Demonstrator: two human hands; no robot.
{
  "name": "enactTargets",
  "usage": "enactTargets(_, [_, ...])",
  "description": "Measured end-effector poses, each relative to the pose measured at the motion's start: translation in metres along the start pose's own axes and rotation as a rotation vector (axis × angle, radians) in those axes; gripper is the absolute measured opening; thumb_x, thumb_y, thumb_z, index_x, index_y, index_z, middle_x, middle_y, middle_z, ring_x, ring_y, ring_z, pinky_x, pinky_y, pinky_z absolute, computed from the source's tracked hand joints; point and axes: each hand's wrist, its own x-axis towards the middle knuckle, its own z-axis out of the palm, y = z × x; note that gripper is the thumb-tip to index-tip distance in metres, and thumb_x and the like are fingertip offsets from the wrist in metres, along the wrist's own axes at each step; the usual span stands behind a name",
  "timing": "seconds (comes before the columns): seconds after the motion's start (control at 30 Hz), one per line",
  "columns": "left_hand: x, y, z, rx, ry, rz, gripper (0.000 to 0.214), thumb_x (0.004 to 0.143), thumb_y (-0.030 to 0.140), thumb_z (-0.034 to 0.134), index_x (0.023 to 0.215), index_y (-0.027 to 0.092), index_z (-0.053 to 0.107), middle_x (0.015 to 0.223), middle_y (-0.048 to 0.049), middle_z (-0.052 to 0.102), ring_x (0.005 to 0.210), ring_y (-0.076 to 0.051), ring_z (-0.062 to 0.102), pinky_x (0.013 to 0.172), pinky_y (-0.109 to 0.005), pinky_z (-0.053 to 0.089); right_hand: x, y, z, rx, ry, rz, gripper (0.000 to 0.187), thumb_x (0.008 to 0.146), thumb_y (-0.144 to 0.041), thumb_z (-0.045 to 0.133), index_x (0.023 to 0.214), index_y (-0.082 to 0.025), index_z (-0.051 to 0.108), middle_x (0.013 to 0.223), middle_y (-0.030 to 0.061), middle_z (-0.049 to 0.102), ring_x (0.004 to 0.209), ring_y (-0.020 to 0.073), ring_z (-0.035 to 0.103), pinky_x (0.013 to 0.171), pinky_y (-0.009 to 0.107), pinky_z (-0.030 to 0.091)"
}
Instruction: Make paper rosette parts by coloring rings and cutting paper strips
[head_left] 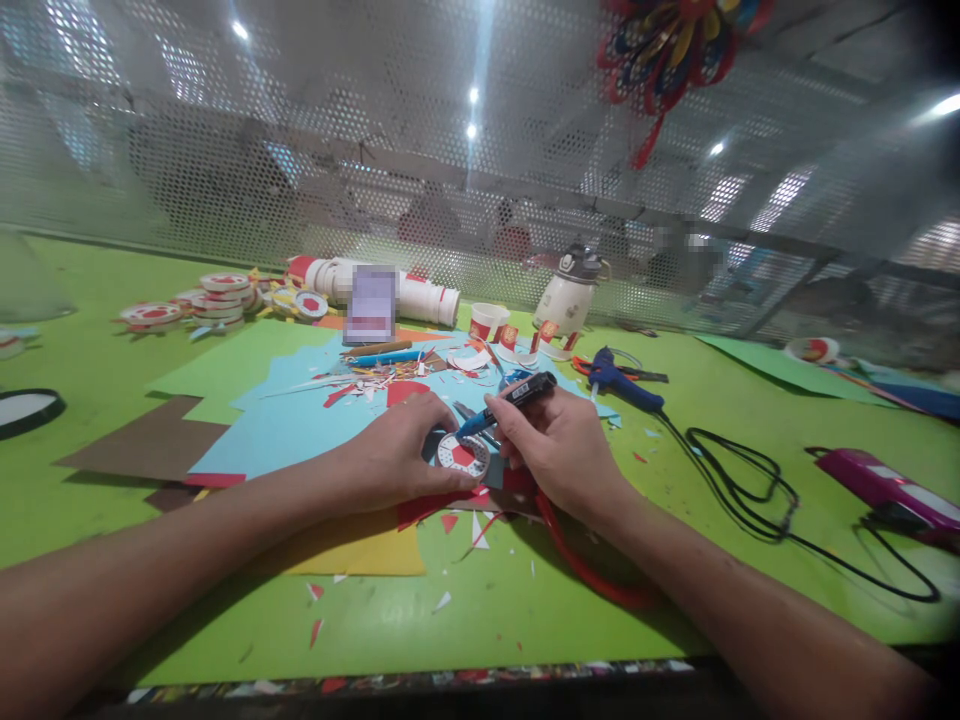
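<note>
The left hand (401, 450) lies flat with its fingers pressing the rim of a small red-and-white paper disc (463, 455), while the right hand (555, 445) is curled around a blue marker (506, 402) whose tip touches the disc between both hands. Beyond the right hand lies a blue glue gun (622, 383), its black cord (739, 490) trailing off to that side. Farther behind both hands stand paper cups (489, 321) and a white bottle (570, 292).

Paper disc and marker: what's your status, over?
Left hand steadies paper disc on blue sheet. Right hand grips marker, tip at disc. Paper scraps around, glue gun nearby, nothing blocking.
</note>
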Motion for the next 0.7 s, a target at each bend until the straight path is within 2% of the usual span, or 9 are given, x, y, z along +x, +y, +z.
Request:
enactTargets(0.27, [0.0018,0.0007,0.0003,0.007,0.017,0.010,0.049,0.066,0.052,0.067,0.098,0.016,0.061,0.095,-0.0082,0.062,0.083,-0.024,0.056,0.071,-0.035,0.044,-0.0025,-0.0004,0.0025,-0.052,0.028,-0.075,0.032,0.087,-0.036,0.057,0.059,-0.020,0.050,0.049,-0.0022,0.054,0.044,0.0116,0.047,0.042,0.025,0.037])
enactTargets(0.43, [0.0010,-0.0009,0.0011,0.003,0.030,0.012,0.048,0.066,0.053,0.067,0.097,0.019,0.059,0.095,-0.0060,0.062,0.085,-0.024,0.057,0.072,-0.034,0.044,-0.0031,0.0019,0.0037,0.027,0.045,0.001,0.033,0.086,-0.040,0.058,0.061,-0.019,0.053,0.051,-0.0006,0.057,0.043,0.0119,0.050,0.040,0.024,0.039])
enactTargets(0.6, [0.0008,0.0011,-0.0001,-0.001,0.031,0.016,0.050,0.065,0.053,0.069,0.097,0.016,0.059,0.099,-0.0080,0.062,0.089,-0.025,0.056,0.075,-0.036,0.044,-0.0021,-0.0006,0.0002,0.218,0.142,0.025,0.031,0.084,-0.040,0.061,0.063,-0.018,0.055,0.050,-0.0021,0.056,0.041,0.0110,0.051,0.041,0.024,0.043])
enactTargets(0.7, [0.0010,0.0022,-0.0006,-0.010,0.037,0.011,0.049,0.064,0.052,0.069,0.096,0.016,0.060,0.098,-0.0079,0.062,0.087,-0.025,0.056,0.075,-0.036,0.044,-0.0014,-0.0012,-0.0012,0.206,0.133,0.036,0.033,0.084,-0.039,0.061,0.059,-0.019,0.054,0.047,-0.0029,0.055,0.038,0.0100,0.049,0.039,0.023,0.041])
